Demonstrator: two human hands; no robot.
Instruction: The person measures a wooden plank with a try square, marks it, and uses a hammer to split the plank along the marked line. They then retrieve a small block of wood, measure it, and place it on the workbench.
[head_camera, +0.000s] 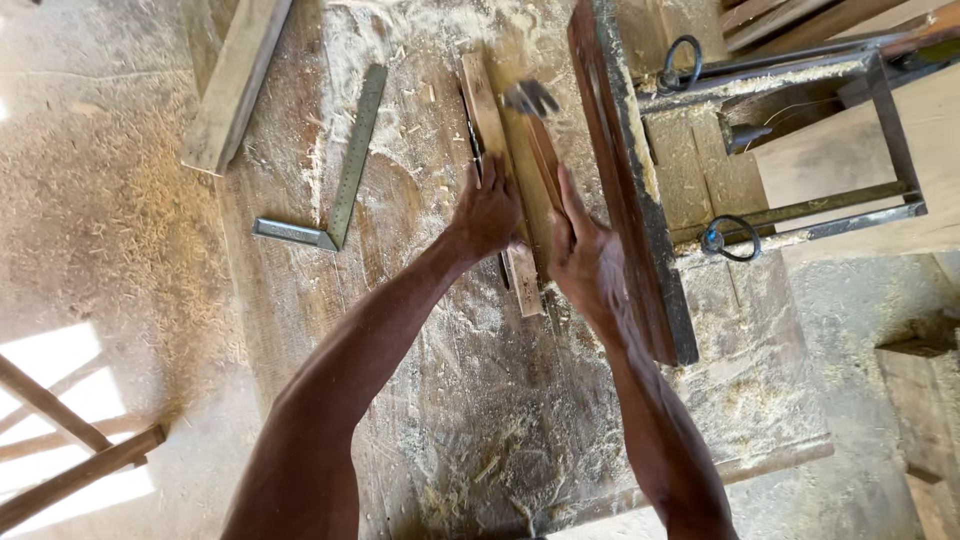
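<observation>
Sawdust-strewn workbench — left hand pressing wood strip with fingers spread, right hand's grip clamped on hammer.

The worktop is weathered grey-brown, dusted with pale cream sawdust. The strip is light tan; the hammer has a reddish-brown handle and dull grey head. The square is grey-green. The plank is dark brown, black-edged.

the hammer head at twelve o'clock is smeared by motion, its shape hard to read. the left hand covers part of the wood strip. both forearms run off the frame at six o'clock, and the right hand looks blurred too.
</observation>
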